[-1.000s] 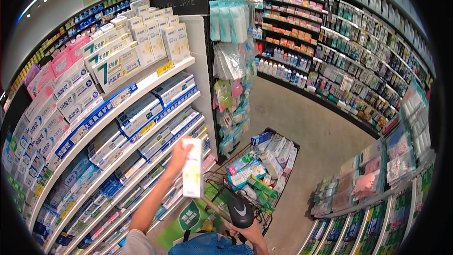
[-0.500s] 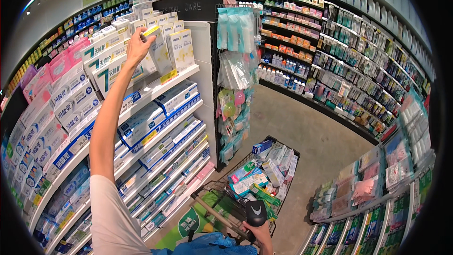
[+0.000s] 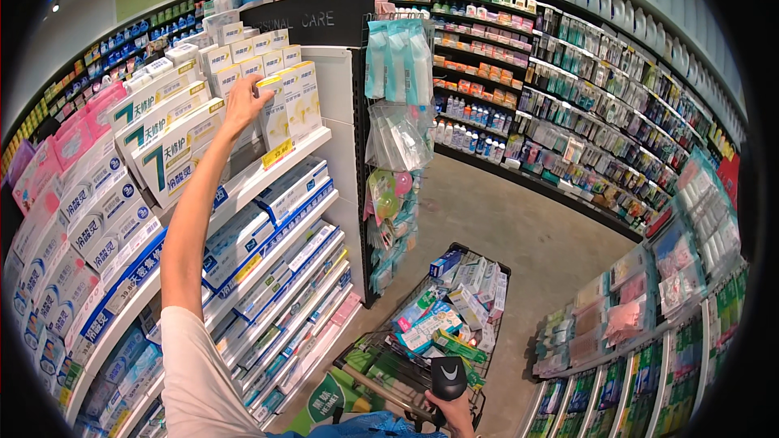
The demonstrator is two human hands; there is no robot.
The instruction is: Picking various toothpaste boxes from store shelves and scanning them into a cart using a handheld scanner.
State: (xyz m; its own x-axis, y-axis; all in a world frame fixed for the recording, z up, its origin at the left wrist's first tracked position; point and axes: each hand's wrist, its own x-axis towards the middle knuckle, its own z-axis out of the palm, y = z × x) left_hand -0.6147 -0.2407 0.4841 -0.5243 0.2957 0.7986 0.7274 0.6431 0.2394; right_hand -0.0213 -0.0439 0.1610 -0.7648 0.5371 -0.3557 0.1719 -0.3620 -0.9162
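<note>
On the top shelf at the left, my left hand (image 3: pixel 243 105) has its fingers closed on the upper edge of a white-and-yellow box (image 3: pixel 274 123). This box stands nearly upright beside a matching box (image 3: pixel 305 101) in the front row, and similar boxes (image 3: pixel 237 57) rise in tiers behind. Low in the picture, my right hand (image 3: pixel 454 412) is wrapped round a black handheld scanner (image 3: pixel 446 378), close to the handle bar (image 3: pixel 369 385) of a wire shopping cart. Several small boxes (image 3: pixel 471 306) lie heaped in the cart.
Large white boxes (image 3: pixel 172 161) lean left of my left hand. Lower shelves (image 3: pixel 268 231) hold rows of long cartons. A rack end with hanging teal packs (image 3: pixel 398 61) stands beyond the cart. Stocked shelves (image 3: pixel 600 97) line the far wall, and hanging packs (image 3: pixel 629 300) fill the right side.
The box in my left hand has gone from tilted to nearly upright, in line with its neighbour. My view has shifted slightly. The scanner stays in my right hand.
</note>
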